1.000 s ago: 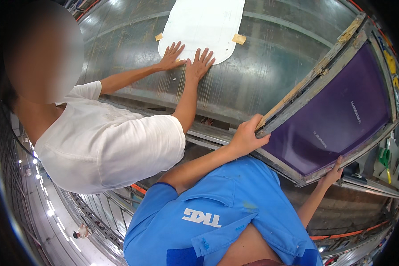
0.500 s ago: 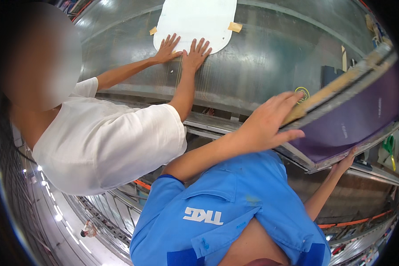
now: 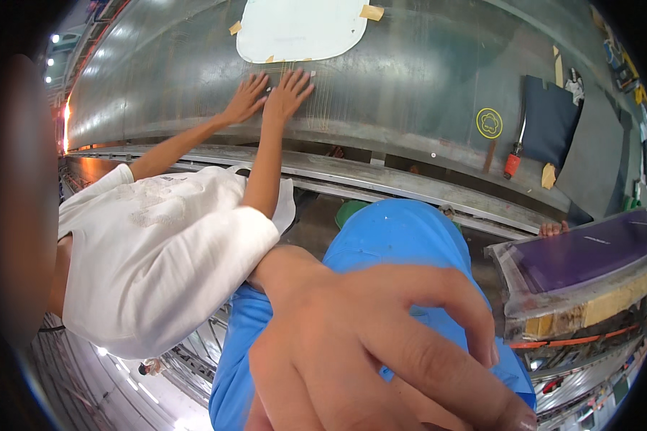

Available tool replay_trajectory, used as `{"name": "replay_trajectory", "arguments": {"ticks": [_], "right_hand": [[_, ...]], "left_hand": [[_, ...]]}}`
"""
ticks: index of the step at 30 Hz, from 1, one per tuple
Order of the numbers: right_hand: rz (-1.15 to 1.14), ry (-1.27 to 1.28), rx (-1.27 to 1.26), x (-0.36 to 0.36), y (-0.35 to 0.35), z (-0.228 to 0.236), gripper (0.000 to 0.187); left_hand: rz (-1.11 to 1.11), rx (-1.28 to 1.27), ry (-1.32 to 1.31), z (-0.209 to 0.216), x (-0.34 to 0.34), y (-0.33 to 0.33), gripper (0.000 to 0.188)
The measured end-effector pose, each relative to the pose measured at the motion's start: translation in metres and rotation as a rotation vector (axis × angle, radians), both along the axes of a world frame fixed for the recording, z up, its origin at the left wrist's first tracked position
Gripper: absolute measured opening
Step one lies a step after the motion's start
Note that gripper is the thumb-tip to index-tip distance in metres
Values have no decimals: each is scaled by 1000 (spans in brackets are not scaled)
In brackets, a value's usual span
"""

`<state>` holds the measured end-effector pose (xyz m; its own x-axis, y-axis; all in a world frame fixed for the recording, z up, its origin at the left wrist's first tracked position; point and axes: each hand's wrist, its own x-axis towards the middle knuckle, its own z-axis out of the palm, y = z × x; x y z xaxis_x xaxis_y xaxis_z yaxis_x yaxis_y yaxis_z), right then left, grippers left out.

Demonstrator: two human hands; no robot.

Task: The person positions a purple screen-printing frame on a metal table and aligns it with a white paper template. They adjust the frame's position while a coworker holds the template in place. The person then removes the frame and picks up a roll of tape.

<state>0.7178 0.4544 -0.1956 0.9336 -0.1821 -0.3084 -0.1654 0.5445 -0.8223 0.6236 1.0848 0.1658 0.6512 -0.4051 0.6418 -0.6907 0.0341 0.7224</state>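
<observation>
Left hand: your left hand (image 3: 359,341) looms close to the camera, between five and six o'clock, in front of your blue clothing (image 3: 399,230). Its fingers are loosely spread and bent, wide apart, and you can see nothing in their grasp.
Right hand: only the fingers of your right hand (image 3: 554,228) show, toward three o'clock. They hook over the far edge of the framed purple screen, side by side; you cannot tell where the thumb lies.
Purple screen: the framed purple screen (image 3: 589,251) is between three and four o'clock, at the near side of the metal table (image 3: 410,108), tilted, with its wooden strip (image 3: 618,298) toward you. Whether it touches the table edge, you cannot tell.
White sheet: at twelve o'clock, the white sheet (image 3: 302,29) lies on the table, a tan tape piece (image 3: 372,12) at its one o'clock side.
Co-worker: a person in a white shirt (image 3: 165,258) stands at your nine o'clock; the co-worker's left hand (image 3: 246,99) and co-worker's right hand (image 3: 287,97) are palm down near eleven o'clock, just below the sheet.
Table's right: a yellow round emblem (image 3: 489,123) sits at two o'clock; just beyond it are a red-handled tool (image 3: 512,164) and a dark blue pad (image 3: 546,118).
</observation>
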Motion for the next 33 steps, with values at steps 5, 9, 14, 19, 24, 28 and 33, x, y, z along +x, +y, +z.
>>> {"name": "replay_trajectory", "arguments": {"ticks": [5, 9, 14, 19, 24, 28, 33], "right_hand": [[-56, -24, -31, -17, 3, 0, 48], [557, -396, 254, 39, 0, -19, 45], [-211, 103, -439, -1, 114, 38, 81], [-127, 160, -153, 14, 140, 55, 87], [-166, 140, -187, 3, 150, 42, 85], [-211, 175, -221, -5, 160, 48, 87], [-170, 159, -185, -1, 132, 29, 88]], "left_hand": [[88, 8, -153, 3, 11, 11, 50], [334, 38, -296, 24, -26, 25, 49], [478, 77, -434, 35, -43, 36, 47], [584, 70, -547, 39, -52, 44, 45], [659, 94, -666, 40, -60, 40, 43], [716, 119, -771, 45, -65, 53, 42], [755, 155, -904, 69, -75, 63, 40]]}}
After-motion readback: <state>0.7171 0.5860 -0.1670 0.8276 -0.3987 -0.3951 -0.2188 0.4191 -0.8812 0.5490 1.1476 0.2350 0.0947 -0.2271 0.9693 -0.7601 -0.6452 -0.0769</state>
